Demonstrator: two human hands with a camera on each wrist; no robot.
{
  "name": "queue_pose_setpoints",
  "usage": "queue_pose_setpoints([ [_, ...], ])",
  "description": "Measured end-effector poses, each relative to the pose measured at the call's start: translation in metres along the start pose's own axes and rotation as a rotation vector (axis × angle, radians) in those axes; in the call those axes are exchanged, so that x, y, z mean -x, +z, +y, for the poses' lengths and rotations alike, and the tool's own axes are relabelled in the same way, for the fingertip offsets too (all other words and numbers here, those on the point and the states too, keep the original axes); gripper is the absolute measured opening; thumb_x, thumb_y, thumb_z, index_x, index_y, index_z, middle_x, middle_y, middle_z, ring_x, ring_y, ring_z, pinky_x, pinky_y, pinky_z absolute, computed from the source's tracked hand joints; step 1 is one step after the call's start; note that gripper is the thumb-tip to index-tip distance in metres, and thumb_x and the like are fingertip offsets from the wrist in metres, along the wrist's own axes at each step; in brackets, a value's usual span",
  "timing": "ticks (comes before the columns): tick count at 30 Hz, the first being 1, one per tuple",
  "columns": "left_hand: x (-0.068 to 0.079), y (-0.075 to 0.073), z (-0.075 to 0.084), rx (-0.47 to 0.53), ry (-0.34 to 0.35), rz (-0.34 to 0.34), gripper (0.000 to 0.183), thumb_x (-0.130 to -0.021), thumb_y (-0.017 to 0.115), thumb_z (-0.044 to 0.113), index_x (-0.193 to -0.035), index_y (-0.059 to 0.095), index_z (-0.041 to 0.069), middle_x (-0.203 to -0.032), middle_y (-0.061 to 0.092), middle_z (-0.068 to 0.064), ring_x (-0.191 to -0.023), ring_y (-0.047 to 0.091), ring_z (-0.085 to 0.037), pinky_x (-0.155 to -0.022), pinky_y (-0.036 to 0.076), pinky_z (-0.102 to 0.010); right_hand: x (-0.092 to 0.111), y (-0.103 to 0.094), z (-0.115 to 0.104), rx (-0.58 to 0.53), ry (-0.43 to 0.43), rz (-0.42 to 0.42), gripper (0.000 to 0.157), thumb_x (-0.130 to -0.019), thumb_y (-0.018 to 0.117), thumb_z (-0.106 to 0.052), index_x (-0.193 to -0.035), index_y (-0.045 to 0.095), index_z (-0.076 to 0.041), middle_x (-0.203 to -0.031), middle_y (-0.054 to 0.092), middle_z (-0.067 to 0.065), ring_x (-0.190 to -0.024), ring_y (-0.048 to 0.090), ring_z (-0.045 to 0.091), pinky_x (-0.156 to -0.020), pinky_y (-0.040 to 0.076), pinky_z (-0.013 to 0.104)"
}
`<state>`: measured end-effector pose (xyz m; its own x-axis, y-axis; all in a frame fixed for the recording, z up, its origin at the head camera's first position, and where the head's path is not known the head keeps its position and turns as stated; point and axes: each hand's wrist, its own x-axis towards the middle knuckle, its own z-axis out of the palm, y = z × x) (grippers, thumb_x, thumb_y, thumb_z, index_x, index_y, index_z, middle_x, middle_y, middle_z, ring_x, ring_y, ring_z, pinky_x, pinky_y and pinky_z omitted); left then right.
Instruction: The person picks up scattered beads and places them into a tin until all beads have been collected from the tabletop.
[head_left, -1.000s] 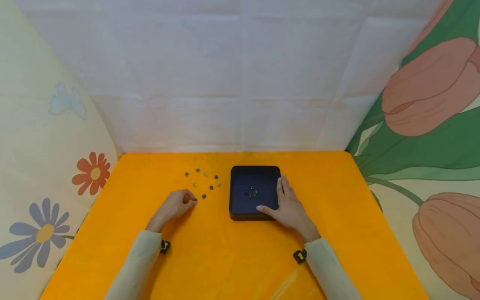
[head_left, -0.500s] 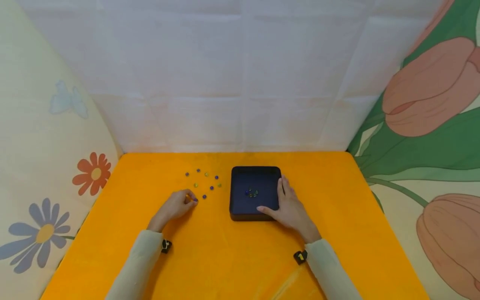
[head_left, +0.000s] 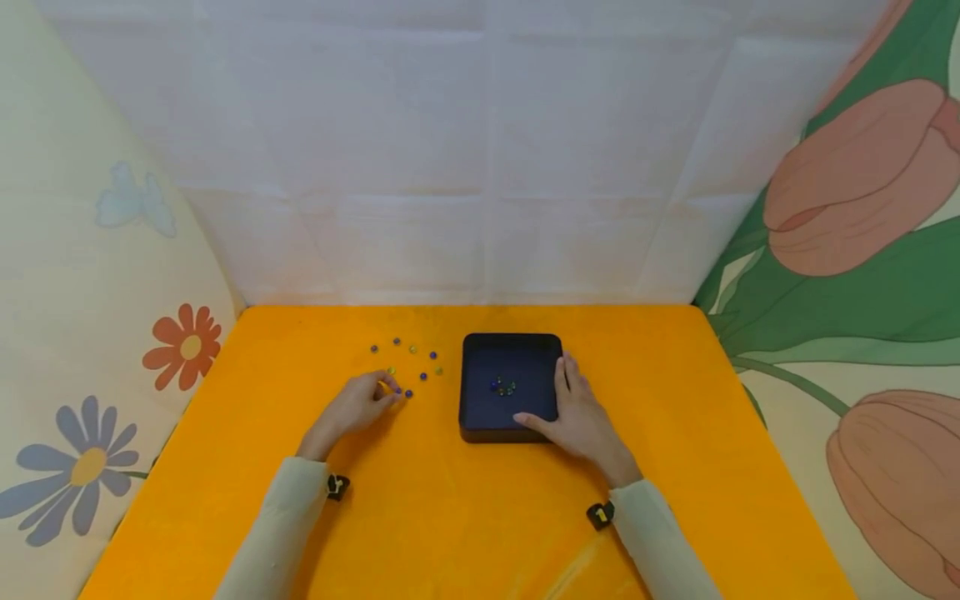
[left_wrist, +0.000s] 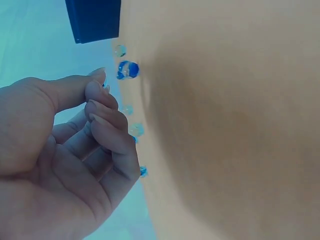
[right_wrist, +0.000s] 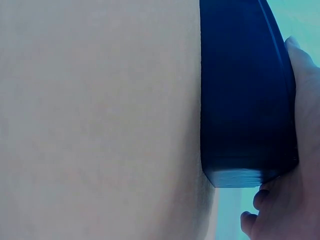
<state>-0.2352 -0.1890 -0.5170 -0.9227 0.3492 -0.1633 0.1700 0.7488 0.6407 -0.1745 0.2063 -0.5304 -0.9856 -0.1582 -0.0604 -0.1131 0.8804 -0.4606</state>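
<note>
In the head view, my left hand [head_left: 354, 408] pinches a small blue marble [head_left: 398, 391] between thumb and index finger, low over the orange cloth. Right beside it lies another blue marble [head_left: 408, 393]. The left wrist view shows the pinching fingertips [left_wrist: 96, 80], which mostly cover the held marble. My right hand [head_left: 583, 421] grips the near right corner of a square black tray [head_left: 495, 435], thumb over the rim and the other fingers along the right wall. Inside the tray are a blue marble [head_left: 493, 386] and several clear greenish marbles [head_left: 512, 388].
Several more marbles, blue [head_left: 423, 377] and yellowish clear [head_left: 413, 349], lie scattered between my left hand and the tray's left side. Orange cloth [head_left: 450, 517] covers the table, a white sheet [head_left: 480, 167] hangs behind, and flowered cloths flank both sides.
The left hand has shifted slightly forward and right, carrying the blue marble closer to the neighbouring one. My right hand and the tray hold still.
</note>
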Motion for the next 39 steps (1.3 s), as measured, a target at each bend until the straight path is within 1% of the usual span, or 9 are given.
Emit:
queue_pose_setpoints([
  [5,-0.001,-0.002,0.007,0.011,0.027,-0.006,0.018,-0.107,0.061,0.017,-0.118,0.068,0.004,-0.078,0.068,-0.011,-0.059,0.048,-0.015,-0.056,0.042,-0.028,0.000,0.000,0.000,0.002,-0.001,0.000,0.131,-0.085,0.054,-0.090,-0.169,-0.003,-0.008,-0.178,-0.011,0.013,-0.165,0.010,0.040,-0.127,0.030,0.059],
  [11,-0.002,-0.003,0.013,0.023,0.030,-0.008,0.021,-0.107,0.062,0.022,-0.120,0.067,0.006,-0.077,0.067,-0.012,-0.056,0.045,-0.015,-0.054,0.041,-0.027,0.000,0.000,0.000,0.005,0.001,-0.001,0.131,-0.084,0.053,-0.091,-0.169,-0.004,-0.008,-0.178,-0.012,0.011,-0.165,0.010,0.039,-0.127,0.031,0.059],
  [16,-0.004,-0.004,0.018,0.021,0.039,-0.001,0.021,-0.107,0.062,0.021,-0.121,0.066,0.006,-0.079,0.068,-0.013,-0.057,0.046,-0.015,-0.054,0.042,-0.027,0.000,0.001,0.000,0.001,0.001,-0.004,0.131,-0.084,0.052,-0.091,-0.169,-0.004,-0.009,-0.178,-0.015,0.010,-0.165,0.008,0.039,-0.127,0.030,0.059],
  [23,-0.011,-0.005,0.030,0.043,0.046,0.027,0.021,-0.107,0.062,0.025,-0.121,0.066,0.009,-0.083,0.070,-0.016,-0.057,0.049,-0.016,-0.054,0.043,-0.028,0.000,0.002,0.000,0.005,0.002,0.000,0.131,-0.084,0.053,-0.091,-0.169,-0.004,-0.009,-0.178,-0.013,0.010,-0.165,0.010,0.039,-0.126,0.032,0.059],
  [26,-0.015,-0.006,0.037,0.053,0.066,0.036,0.021,-0.107,0.063,0.025,-0.120,0.067,0.009,-0.083,0.072,-0.016,-0.058,0.052,-0.016,-0.054,0.043,-0.029,0.000,0.001,0.000,0.006,0.000,0.002,0.131,-0.084,0.053,-0.091,-0.169,-0.003,-0.009,-0.178,-0.012,0.011,-0.165,0.011,0.040,-0.125,0.033,0.059],
  [29,-0.019,-0.007,0.044,0.054,0.084,0.037,0.022,-0.106,0.065,0.024,-0.121,0.067,0.008,-0.084,0.072,-0.017,-0.059,0.053,-0.016,-0.054,0.043,-0.028,0.000,0.002,0.001,0.008,-0.004,0.004,0.131,-0.084,0.053,-0.090,-0.169,-0.002,-0.008,-0.178,-0.012,0.012,-0.165,0.011,0.040,-0.126,0.032,0.059],
  [33,-0.023,-0.009,0.053,0.044,0.104,0.038,0.025,-0.107,0.064,0.023,-0.125,0.067,0.007,-0.085,0.070,-0.019,-0.058,0.051,-0.017,-0.054,0.042,-0.028,0.000,0.002,0.001,0.010,-0.008,0.005,0.130,-0.085,0.054,-0.090,-0.169,-0.002,-0.008,-0.178,-0.012,0.011,-0.165,0.010,0.040,-0.127,0.030,0.059],
  [35,-0.025,-0.010,0.057,0.046,0.112,0.034,0.026,-0.107,0.063,0.024,-0.127,0.066,0.007,-0.086,0.070,-0.021,-0.057,0.054,-0.021,-0.054,0.043,-0.028,0.000,0.002,0.002,0.011,-0.009,0.006,0.130,-0.085,0.055,-0.089,-0.169,-0.002,-0.008,-0.178,-0.011,0.011,-0.165,0.010,0.039,-0.127,0.030,0.059],
  [39,-0.031,-0.010,0.063,0.076,0.126,0.023,0.031,-0.108,0.062,0.027,-0.129,0.066,0.005,-0.088,0.072,-0.022,-0.061,0.063,-0.036,-0.053,0.049,-0.031,-0.001,0.001,0.002,0.016,-0.012,0.012,0.130,-0.085,0.054,-0.089,-0.169,-0.002,-0.008,-0.179,-0.010,0.013,-0.165,0.010,0.040,-0.126,0.032,0.059],
])
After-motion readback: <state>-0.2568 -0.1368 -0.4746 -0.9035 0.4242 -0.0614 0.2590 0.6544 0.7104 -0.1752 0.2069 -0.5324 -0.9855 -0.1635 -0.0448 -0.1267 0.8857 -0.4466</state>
